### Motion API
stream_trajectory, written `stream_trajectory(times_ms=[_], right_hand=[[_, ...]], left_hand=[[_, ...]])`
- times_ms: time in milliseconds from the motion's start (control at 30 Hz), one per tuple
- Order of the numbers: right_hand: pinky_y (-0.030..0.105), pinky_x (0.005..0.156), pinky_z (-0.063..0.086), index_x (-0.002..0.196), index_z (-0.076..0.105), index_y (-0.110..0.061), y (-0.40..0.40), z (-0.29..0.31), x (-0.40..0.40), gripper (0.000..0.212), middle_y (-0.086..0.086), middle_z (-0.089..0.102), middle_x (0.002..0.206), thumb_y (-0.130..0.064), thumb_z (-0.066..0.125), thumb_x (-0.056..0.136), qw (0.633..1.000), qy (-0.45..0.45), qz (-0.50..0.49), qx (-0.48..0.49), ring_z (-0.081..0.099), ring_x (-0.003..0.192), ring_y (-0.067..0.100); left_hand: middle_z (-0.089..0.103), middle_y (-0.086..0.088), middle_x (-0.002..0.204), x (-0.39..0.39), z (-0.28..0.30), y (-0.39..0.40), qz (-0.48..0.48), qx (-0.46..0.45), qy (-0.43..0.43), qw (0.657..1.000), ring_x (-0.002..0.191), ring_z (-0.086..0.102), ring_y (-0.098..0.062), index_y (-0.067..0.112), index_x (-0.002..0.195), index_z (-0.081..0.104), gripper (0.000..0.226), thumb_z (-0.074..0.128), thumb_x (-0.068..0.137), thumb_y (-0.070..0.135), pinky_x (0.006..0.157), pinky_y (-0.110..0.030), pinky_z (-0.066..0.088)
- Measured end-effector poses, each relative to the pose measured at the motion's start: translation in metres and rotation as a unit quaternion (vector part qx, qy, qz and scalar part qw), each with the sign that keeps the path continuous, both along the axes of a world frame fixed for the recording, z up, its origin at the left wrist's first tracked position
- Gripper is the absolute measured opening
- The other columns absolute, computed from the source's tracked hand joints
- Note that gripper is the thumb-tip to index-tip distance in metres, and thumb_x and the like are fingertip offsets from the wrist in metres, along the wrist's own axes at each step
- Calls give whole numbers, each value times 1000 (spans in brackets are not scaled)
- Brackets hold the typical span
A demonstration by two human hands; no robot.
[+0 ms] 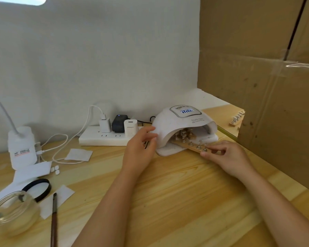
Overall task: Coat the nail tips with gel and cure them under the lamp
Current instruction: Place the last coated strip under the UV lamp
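Right of centre: wooden strip (194,147) of nail tips (198,147), half inside lamp (184,125). Light, rigid; tips fragile, wet — grasp bare end. Right hand (227,157) pinching it; left hand (141,147) relaxed, fingertips against lamp.

"SUN X" is printed in grey across the white dome of the nail lamp (184,122), with a smaller line beneath it too blurred to be read. Lit digits are shown on the lamp's display (186,111), but their value cannot be made out. "PISEN" is carried on the white charger (130,128) plugged into the power strip (103,138). The label (22,152) on the white bottle (21,148) stays illegible.
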State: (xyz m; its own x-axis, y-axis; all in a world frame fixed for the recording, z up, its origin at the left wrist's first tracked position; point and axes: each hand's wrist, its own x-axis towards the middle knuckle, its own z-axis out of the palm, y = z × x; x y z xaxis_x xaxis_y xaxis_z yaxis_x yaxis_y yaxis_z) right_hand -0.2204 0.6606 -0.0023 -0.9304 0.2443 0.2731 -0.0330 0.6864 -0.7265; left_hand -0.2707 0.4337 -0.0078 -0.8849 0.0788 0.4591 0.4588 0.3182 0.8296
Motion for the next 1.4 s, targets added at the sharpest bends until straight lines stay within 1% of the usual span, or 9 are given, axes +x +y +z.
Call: stream_trajectory(times_ms=[233, 367, 600, 900, 1000, 1100, 1200, 1267, 1400], right_hand=[[26, 59, 39, 89, 71, -18, -49, -7, -31, 32, -11, 60, 71, -46, 71, 74, 995, -21, -60, 76, 57, 73, 12], [26, 51, 29, 74, 63, -16, -68, -1, -46, 41, 1, 62, 74, -57, 66, 73, 985, -16, -105, 133, 62, 80, 25], [31, 71, 41, 96, 63, -18, -77, 0, -62, 43, 4, 67, 99, -57, 55, 79, 978, -25, -129, 162, 61, 93, 27], [20, 48, 25, 61, 46, -25, -56, 29, -22, 32, -11, 50, 62, -49, 58, 79, 966, -3, 8, 258, 50, 63, 4], [18, 48, 23, 55, 50, -24, -51, 55, -9, 30, -11, 46, 49, -42, 55, 78, 952, 112, 42, 283, 43, 50, 4], [23, 54, 28, 85, 66, -27, -46, 83, -28, 18, -12, 49, 65, -28, 49, 85, 956, 166, 25, 242, 47, 65, 8], [30, 81, 35, 125, 57, -30, -45, 93, -60, 37, 4, 53, 109, -26, 36, 95, 964, 43, 24, 263, 47, 108, 20], [34, 89, 35, 127, 55, -29, -47, 90, -73, 40, 7, 49, 120, -26, 28, 97, 964, -15, 20, 265, 43, 115, 25], [35, 82, 33, 115, 63, -21, -50, 79, -85, 42, 9, 49, 110, -23, 25, 96, 966, -28, 1, 256, 42, 107, 27]], left_hand=[[66, 18, 91, -2, -3, -1, -8, 23, -16, 1000, 92, 60, 5, 42, 98, 53, 40, 53, 84, 4, 77, -7, 45], [66, 17, 91, -1, -3, -1, -15, 29, -21, 999, 92, 61, 3, 43, 95, 53, 43, 52, 84, 2, 77, -5, 44], [66, 20, 89, -2, -2, -2, -16, 24, -18, 999, 87, 61, 9, 43, 95, 53, 42, 52, 84, 3, 74, -2, 43], [66, 20, 89, -2, -3, -1, -13, 25, -33, 999, 92, 61, 6, 43, 98, 53, 38, 52, 85, 7, 78, -11, 45], [66, 19, 90, -2, -2, -2, -12, 29, -34, 999, 93, 61, 3, 38, 100, 54, 36, 53, 86, 6, 79, -12, 45], [66, 20, 90, -1, -2, -2, -12, 23, -39, 999, 94, 60, 4, 39, 101, 54, 36, 53, 86, 7, 76, -8, 45], [66, 20, 91, 0, -1, -3, -12, 22, -43, 999, 94, 60, 4, 44, 97, 52, 39, 52, 86, 7, 77, -8, 45], [66, 21, 90, 1, -1, -3, -14, 20, -47, 999, 94, 60, 4, 46, 97, 51, 40, 52, 86, 7, 78, -10, 44], [66, 21, 87, -1, -2, -3, -14, 28, -57, 998, 91, 61, 4, 45, 97, 51, 40, 52, 85, 7, 79, -13, 45]])
